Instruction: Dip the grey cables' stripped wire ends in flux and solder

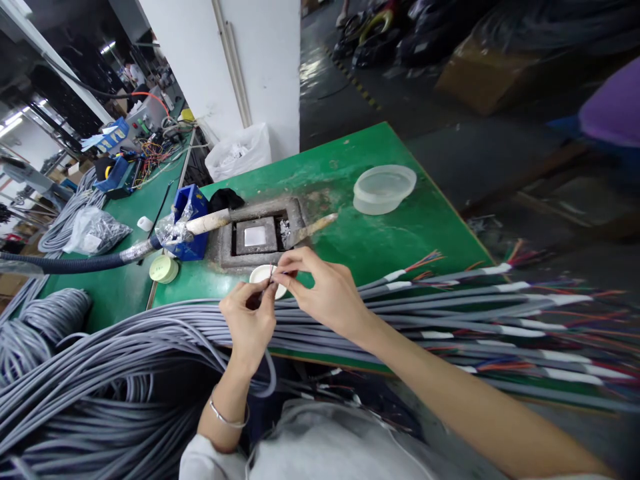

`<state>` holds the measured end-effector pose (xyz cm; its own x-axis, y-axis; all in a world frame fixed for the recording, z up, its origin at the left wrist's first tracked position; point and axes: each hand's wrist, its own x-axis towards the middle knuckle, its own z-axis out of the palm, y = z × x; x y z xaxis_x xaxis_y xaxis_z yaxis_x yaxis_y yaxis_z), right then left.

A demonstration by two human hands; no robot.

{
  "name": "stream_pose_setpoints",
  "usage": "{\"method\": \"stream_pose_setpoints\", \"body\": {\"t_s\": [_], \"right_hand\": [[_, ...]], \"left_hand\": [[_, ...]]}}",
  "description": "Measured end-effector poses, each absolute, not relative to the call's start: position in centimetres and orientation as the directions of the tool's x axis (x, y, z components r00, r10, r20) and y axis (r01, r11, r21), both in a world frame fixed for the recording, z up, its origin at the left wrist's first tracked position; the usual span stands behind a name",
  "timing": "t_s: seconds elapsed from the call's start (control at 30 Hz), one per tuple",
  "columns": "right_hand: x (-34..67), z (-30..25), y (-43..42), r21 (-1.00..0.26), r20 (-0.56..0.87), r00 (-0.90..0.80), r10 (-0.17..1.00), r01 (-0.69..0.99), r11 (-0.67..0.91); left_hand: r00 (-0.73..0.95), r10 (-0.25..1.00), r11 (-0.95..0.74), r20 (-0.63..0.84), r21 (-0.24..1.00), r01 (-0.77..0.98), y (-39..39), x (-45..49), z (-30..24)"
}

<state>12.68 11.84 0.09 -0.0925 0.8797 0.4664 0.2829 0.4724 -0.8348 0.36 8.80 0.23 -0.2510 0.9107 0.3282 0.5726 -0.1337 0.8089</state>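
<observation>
My left hand (249, 323) is closed in a pinch around thin wires (271, 272) whose tips point up. The fingertips of my right hand (327, 293) meet it there, also closed on the wires. A loop of grey cable (270, 377) hangs below my left hand. Both hands are over a white round dish (260, 272), which they partly cover. Under my forearms runs a thick bundle of grey cables (185, 320). Their stripped ends, with white sleeves (523, 331) and coloured wires, fan out to the right.
Beyond the dish, a square metal pot (256, 235) sits in a grimy frame with a flat stick (317, 227) beside it. A hose (100, 264) reaches in from the left past a blue bin (193, 230). A clear tub (384, 190) and pale round tin (163, 269) stand on the green table (330, 160).
</observation>
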Motion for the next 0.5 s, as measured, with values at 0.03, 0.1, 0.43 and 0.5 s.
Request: {"method": "stream_pose_setpoints", "body": {"t_s": [0.03, 0.1, 0.43, 0.5], "right_hand": [[12.68, 0.10, 11.87, -0.840, 0.458, -0.097, 0.884, 0.279, 0.466], [12.72, 0.14, 11.96, -0.855, 0.436, -0.098, 0.895, 0.266, 0.446], [12.95, 0.45, 12.30, -0.932, 0.342, -0.091, 0.935, 0.097, 0.350], [12.84, 0.44, 12.16, -0.932, 0.348, -0.074, 0.935, 0.081, 0.353]], "left_hand": [[-0.242, 0.910, -0.139, 0.337, 0.797, 0.588, 8.75, 0.35, 0.32], [-0.219, 0.903, -0.159, 0.371, 0.760, 0.630, 8.59, 0.39, 0.48], [-0.295, 0.912, -0.141, 0.285, 0.894, 0.426, 8.55, 0.55, 0.11], [-0.321, 0.923, -0.113, 0.211, 0.948, 0.296, 8.71, 0.49, 0.18]]}}
